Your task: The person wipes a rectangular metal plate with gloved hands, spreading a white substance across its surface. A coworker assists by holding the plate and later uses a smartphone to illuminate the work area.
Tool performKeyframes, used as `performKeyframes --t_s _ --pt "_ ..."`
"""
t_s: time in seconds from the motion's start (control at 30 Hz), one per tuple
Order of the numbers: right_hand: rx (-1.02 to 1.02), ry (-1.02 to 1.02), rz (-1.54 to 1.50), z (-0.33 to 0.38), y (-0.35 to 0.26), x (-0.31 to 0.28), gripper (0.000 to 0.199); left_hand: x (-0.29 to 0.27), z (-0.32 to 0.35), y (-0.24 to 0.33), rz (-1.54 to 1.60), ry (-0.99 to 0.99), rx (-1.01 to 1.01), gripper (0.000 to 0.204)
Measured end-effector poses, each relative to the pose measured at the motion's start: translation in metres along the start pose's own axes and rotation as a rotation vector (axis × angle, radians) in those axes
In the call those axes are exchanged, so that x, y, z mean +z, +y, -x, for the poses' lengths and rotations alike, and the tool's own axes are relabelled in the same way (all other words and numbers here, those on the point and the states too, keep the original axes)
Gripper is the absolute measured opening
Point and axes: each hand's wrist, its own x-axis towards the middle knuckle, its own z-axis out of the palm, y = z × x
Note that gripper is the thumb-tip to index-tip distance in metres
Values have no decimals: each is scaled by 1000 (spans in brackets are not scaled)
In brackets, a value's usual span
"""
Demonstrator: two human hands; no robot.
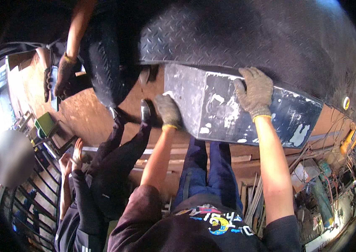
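A large boxy metal piece stands in front of me, its dark faces blotched with white patches. My left hand, in a grey knit glove with a yellow cuff, is at the left edge of its grey side panel. Its fingers are curled, apparently round that edge, with the fingertips partly hidden. My right hand, gloved alike, lies on the dark patchy face near its upper edge. Its fingers are stretched out and the thumb stands apart. The piece's underside cannot be seen.
Beyond the piece lies black tread plate. At upper left, a person's gloved hand is beside a pale flat object; another person's bare hands show at left. Cables, tools and a yellow machine crowd the right.
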Motion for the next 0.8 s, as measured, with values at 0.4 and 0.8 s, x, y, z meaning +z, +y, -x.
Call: performKeyframes --t_s 0.4,0.8 --pt "53 -92 -16 -4 -5 -10 56 -45 -54 32 -195 -194 233 49" --pt "42 -44 4 -9 2 -9 50 -88 -24 104 1049 151 -214 51"
